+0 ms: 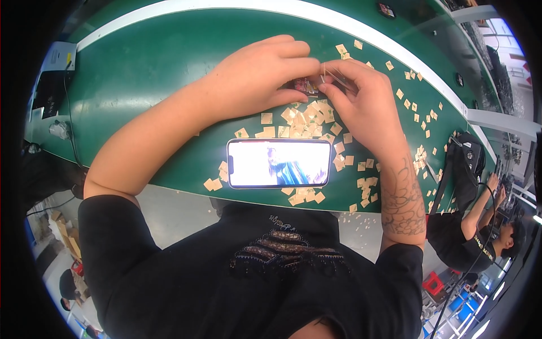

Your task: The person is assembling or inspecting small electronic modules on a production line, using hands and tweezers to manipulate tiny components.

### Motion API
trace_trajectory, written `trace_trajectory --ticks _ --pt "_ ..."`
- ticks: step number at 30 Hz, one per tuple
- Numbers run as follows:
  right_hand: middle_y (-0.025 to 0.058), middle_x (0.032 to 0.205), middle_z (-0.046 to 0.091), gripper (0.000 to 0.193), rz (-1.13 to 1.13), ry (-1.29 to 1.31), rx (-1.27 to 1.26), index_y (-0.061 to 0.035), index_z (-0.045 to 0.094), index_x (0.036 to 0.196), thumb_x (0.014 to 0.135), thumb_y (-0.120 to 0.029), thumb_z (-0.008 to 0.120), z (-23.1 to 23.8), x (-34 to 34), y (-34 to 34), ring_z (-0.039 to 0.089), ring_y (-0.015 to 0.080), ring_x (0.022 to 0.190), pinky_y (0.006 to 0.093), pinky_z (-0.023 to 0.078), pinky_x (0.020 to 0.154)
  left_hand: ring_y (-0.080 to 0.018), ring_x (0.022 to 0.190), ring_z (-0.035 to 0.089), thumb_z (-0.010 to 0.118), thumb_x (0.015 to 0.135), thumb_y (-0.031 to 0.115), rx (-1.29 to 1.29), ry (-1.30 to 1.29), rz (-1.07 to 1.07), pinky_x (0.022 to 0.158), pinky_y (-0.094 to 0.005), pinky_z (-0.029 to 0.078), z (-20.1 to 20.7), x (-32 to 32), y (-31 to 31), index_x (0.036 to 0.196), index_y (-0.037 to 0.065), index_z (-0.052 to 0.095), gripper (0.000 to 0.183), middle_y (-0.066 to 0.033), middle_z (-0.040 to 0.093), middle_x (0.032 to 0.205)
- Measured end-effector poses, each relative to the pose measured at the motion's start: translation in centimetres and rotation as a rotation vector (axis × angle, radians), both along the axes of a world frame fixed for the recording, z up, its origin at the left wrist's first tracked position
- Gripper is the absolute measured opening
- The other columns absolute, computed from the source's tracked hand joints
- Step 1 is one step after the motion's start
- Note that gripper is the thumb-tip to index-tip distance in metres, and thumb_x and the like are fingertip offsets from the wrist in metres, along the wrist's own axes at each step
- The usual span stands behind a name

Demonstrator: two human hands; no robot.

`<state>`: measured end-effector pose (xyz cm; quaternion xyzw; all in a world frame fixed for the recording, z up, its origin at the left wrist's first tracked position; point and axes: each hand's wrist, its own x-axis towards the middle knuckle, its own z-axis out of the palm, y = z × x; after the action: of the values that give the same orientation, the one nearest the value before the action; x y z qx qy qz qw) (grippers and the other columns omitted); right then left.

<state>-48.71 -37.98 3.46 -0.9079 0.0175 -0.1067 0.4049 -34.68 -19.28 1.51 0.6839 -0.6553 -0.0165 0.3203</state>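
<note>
Worktop's near edge: tan squares (304, 195) are strewn right up to the edge of the green worktop (130, 73); could easily get swept off by a forearm, tbh.
Phone: lit screen, phone (279, 164) parked among the squares; might get knocked if an elbow is pulled back.
Main heap: squares piled loosely, some overlapping, so doubles could be picked up by mistake.
Left hand (276, 65): a small red-and-dark piece (305, 86) looks to be nipped between thumb and index fingers, just past the heap; could be dropped if the pinch is loosened.
Right hand (364, 99): fingers bunched right beside that piece; whether anything's gripped can't be told.
Black bag (466, 164): set at the right, contents hidden; squares nearby could be lost under it.
Cardboard boxes (66, 234): stacked off left, insides can't be made out.
</note>
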Motion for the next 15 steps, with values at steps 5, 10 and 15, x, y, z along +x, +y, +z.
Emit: trace_trajectory --ticks 5,10,15 --pt "0.0140 0.095 0.074 0.021 -0.021 -0.007 0.109 0.0016 0.073 0.110 0.089 -0.001 0.076 -1.9 0.1 0.0 0.073 0.0267 0.086 0.0356 0.057 0.075 -0.0329 0.102 0.061 0.087 0.078 0.016 0.003 0.043 0.030 0.088 -0.0427 0.052 0.1 -0.2 0.0 0.110 0.007 0.059 0.044 -0.0086 0.064 0.104" --pt "0.0097 0.093 0.074 0.023 -0.053 0.116 0.200 0.0029 0.074 0.112 0.090 -0.001 0.078 -1.6 0.0 -0.2 0.069 0.0147 0.081 0.0294 0.055 0.071 -0.0328 0.103 0.062 0.087 0.078 0.015 0.011 0.053 0.048 0.088 -0.0434 0.052 0.0 -0.1 0.1 0.111 0.008 0.059 0.044 -0.0089 0.065 0.108" --pt "0.0096 0.093 0.073 0.023 -0.071 0.041 0.202 0.0029 0.074 0.112 0.090 -0.001 0.077 -2.0 -0.1 0.6 0.067 0.0139 0.075 0.0287 0.052 0.067 -0.0329 0.103 0.062 0.087 0.079 0.015 0.023 0.079 0.034 0.089 -0.0432 0.052 0.4 -0.3 0.2 0.112 0.008 0.059 0.044 -0.0090 0.066 0.108"
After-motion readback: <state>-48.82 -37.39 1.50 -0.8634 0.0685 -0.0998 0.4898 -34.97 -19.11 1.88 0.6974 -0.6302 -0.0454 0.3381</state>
